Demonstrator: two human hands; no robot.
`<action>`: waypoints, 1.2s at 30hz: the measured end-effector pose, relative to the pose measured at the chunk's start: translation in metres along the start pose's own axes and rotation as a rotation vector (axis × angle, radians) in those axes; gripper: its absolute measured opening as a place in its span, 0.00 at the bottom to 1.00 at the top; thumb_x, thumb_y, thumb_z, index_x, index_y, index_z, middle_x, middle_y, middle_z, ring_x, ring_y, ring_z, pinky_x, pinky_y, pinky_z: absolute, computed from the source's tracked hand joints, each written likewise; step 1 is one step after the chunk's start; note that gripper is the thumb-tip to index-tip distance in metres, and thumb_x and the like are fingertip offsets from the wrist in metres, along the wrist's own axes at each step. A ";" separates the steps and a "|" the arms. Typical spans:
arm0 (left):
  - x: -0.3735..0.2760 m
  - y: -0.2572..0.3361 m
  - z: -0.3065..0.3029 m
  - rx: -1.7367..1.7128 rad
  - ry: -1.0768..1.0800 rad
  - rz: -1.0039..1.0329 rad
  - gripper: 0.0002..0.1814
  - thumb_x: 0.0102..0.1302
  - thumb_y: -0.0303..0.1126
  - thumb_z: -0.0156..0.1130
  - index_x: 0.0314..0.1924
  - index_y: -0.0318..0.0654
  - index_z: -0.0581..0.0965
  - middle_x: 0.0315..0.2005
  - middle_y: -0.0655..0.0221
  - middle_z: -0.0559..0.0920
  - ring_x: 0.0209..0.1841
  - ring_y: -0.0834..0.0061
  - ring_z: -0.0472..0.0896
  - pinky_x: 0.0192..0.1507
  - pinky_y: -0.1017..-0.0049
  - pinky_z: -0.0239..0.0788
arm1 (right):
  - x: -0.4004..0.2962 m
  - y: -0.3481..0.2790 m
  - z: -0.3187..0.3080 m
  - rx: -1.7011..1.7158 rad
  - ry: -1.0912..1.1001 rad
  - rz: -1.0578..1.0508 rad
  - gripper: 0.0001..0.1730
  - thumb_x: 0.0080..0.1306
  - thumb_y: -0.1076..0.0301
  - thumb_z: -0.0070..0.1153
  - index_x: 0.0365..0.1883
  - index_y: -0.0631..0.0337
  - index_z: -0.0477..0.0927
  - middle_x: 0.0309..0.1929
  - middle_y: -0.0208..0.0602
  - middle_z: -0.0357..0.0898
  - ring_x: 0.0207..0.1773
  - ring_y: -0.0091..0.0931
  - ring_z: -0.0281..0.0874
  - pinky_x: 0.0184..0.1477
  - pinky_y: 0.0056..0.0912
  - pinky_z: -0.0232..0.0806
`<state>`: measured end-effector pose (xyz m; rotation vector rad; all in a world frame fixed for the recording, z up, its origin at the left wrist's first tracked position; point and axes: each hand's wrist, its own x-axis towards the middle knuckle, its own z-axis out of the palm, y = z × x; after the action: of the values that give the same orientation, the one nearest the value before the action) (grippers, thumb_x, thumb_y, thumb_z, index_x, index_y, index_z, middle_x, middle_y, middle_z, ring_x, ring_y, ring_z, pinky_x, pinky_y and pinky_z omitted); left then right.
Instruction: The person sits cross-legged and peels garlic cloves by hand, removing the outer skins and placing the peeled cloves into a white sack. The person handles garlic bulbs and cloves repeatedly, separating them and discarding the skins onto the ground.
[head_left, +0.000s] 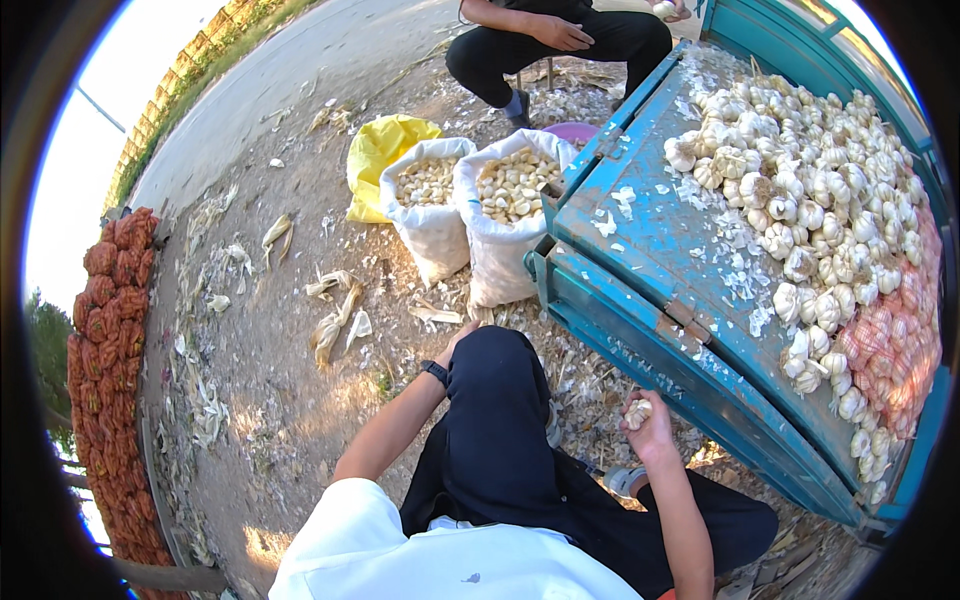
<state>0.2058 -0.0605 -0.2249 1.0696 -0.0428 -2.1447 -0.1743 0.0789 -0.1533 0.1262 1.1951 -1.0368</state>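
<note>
My right hand (655, 433) grips a garlic bulb (637, 414), partly peeled, low beside the blue metal truck bed (622, 217). My left hand (458, 343) is largely hidden behind my raised knee, and whether it holds anything is not visible. In front of that knee stand two white woven sacks, a left one (427, 244) and a right one (499, 266), both open and filled with loose garlic cloves. A large heap of whole garlic bulbs (810, 180) lies on the truck bed, with papery skins scattered along its near side.
Across from me sits another person (559, 34), a pale bulb in one hand. A yellow sack (367, 172) and a purple basin (571, 132) stand near the white sacks. Red mesh bags (112, 360) are stacked far left. Husks (337, 319) litter the ground.
</note>
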 end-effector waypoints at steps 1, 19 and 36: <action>0.003 0.007 -0.008 -0.036 -0.018 -0.041 0.27 0.80 0.53 0.41 0.41 0.35 0.76 0.36 0.64 0.84 0.39 0.67 0.83 0.49 0.63 0.78 | 0.000 0.002 0.002 0.003 -0.007 0.012 0.10 0.67 0.58 0.54 0.34 0.54 0.75 0.28 0.29 0.76 0.32 0.27 0.76 0.29 0.30 0.65; -0.025 0.071 0.044 -0.229 -0.068 0.308 0.16 0.78 0.47 0.55 0.49 0.42 0.77 0.25 0.80 0.72 0.26 0.84 0.68 0.32 0.79 0.63 | 0.005 0.009 0.007 -0.005 -0.061 0.057 0.11 0.69 0.57 0.53 0.34 0.54 0.77 0.28 0.27 0.77 0.32 0.25 0.77 0.29 0.31 0.66; -0.104 0.073 0.162 1.498 0.343 1.529 0.22 0.61 0.37 0.76 0.50 0.39 0.76 0.35 0.63 0.85 0.41 0.70 0.86 0.43 0.70 0.76 | 0.010 0.017 0.005 -0.044 -0.007 0.049 0.10 0.68 0.57 0.54 0.34 0.53 0.77 0.28 0.27 0.77 0.32 0.24 0.76 0.29 0.30 0.66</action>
<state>0.1748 -0.0939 -0.0240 1.2995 -1.8025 -0.2353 -0.1586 0.0797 -0.1660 0.1166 1.2023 -0.9673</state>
